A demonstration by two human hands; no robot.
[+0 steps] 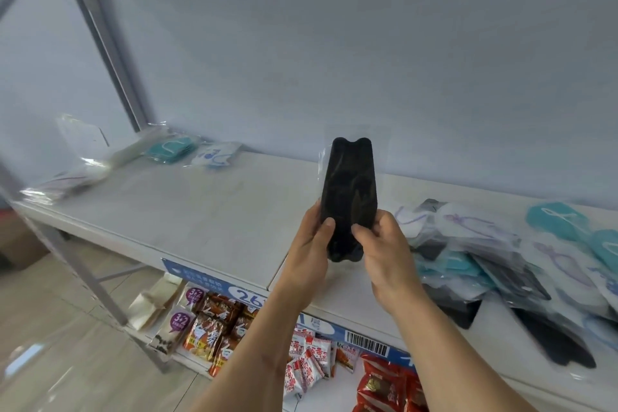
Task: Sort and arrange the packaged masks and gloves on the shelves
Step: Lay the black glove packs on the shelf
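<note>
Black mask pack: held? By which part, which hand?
Yes. Both hands grip the packaged black mask upright by its lower part: left hand on the left edge, right hand on the right.

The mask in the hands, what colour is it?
Black mask, in a clear packet; head view.

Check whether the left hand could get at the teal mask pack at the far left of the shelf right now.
Probably not yet: the left hand grips the black mask pack together with the right hand. The shelf toward the teal mask pack lies bare.
</note>
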